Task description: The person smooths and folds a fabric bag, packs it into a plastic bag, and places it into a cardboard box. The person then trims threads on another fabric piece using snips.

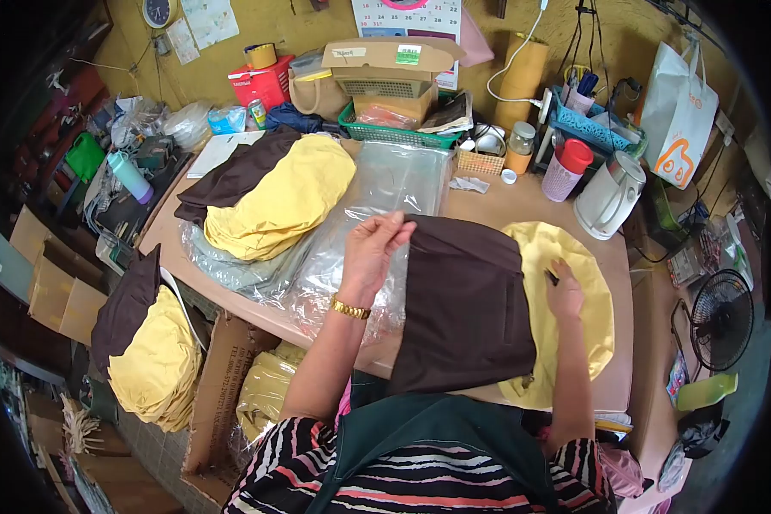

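Observation:
My left hand [375, 250], a gold watch at its wrist, pinches the upper left corner of a dark brown and yellow cloth piece [463, 308]. The brown part lies fairly flat and has a slit-like seam near its right side. Its yellow part [595, 317] spreads out to the right on the table [480, 206]. Over that yellow cloth is my right hand [565, 295], with its fingers closed. A small dark tip shows at these fingers; what it belongs to is too small to tell.
Yellow and brown cloth piles lie on the table's left [287, 193] and beyond its left edge [154, 360]. Clear plastic bags [394, 176] are behind my left hand. A cardboard box [214, 403] stands below left. A kettle [610, 197] and red-lidded container [567, 171] stand back right.

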`<action>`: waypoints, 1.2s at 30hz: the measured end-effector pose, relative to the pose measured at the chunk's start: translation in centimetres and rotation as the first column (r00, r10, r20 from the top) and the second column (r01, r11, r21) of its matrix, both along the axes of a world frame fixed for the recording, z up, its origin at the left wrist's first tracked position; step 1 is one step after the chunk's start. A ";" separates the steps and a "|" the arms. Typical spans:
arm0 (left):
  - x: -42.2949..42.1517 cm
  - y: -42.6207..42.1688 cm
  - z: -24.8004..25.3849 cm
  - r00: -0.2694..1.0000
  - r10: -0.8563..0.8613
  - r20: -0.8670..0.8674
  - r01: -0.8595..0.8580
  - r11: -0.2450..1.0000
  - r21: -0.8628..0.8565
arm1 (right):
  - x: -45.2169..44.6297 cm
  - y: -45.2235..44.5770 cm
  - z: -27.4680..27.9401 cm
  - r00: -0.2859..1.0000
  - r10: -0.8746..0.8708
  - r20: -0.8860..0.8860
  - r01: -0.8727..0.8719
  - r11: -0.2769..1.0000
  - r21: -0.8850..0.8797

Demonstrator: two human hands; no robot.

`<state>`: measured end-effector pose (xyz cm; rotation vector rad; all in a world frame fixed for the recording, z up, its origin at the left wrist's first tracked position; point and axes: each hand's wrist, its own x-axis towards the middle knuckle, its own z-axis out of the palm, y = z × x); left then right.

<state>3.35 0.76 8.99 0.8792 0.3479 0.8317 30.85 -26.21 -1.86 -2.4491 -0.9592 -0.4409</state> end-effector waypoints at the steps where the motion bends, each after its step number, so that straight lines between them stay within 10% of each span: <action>1: 0.4 -0.9 0.1 0.999 -0.033 0.038 0.034 0.999 -0.024 | 0.3 -0.9 1.7 0.988 -0.050 -0.143 0.041 0.997 -0.062; 2: 0.5 -1.7 0.4 0.998 -0.070 0.004 0.070 0.997 -0.008 | 0.3 -1.8 3.5 0.953 -0.112 -0.280 0.079 0.989 -0.126; 7: 1.6 -6.1 1.8 0.933 -0.353 0.061 0.351 0.935 0.041 | -9.4 3.7 14.2 0.706 0.619 -0.345 -0.227 0.659 0.717; 12: 1.0 -7.5 2.9 0.886 -0.423 0.191 0.429 0.903 0.014 | -15.9 4.9 18.6 0.825 0.527 -0.205 -0.330 0.743 0.583; 18: 0.7 -7.8 2.9 0.928 -0.343 0.143 0.351 0.936 -0.027 | -17.7 4.5 19.9 0.821 0.413 0.393 -0.493 0.861 0.126; 29: 1.0 -9.1 3.7 0.926 -0.352 0.137 0.340 0.935 0.104 | -18.0 5.5 19.7 0.751 0.376 0.544 -0.488 0.869 0.074; 32: 0.6 -9.3 3.8 0.913 -0.377 0.155 0.362 0.925 0.119 | -17.5 6.0 19.2 0.775 0.408 0.483 -0.530 0.836 0.144; 36: 0.0 -9.2 5.3 0.950 -0.306 0.067 0.300 0.950 0.080 | -13.0 7.1 17.6 0.750 0.631 -0.198 -0.417 0.684 0.599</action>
